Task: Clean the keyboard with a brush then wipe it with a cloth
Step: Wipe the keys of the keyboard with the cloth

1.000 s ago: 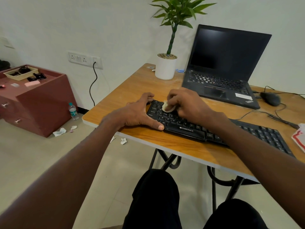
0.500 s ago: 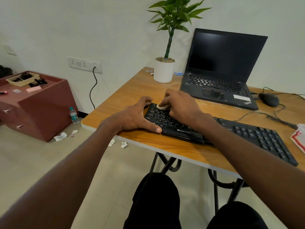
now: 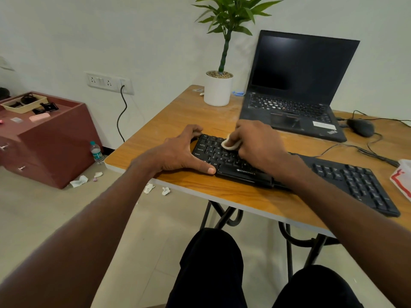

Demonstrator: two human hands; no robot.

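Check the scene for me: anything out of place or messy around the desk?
Yes: crumpled white paper scraps lie on the tiled floor beside the maroon cabinet and under the wooden table's front-left edge, and a small plastic water bottle stands on the floor.

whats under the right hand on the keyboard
A small white cloth wad pokes out from under the right hand, pressed on the black keyboard. The keys beneath the palm are covered.

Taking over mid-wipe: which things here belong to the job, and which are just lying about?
Job: keyboard, cloth, right hand gripping it, left hand steadying the keyboard.
Lying about: laptop, mouse, plant pot, water bottle.
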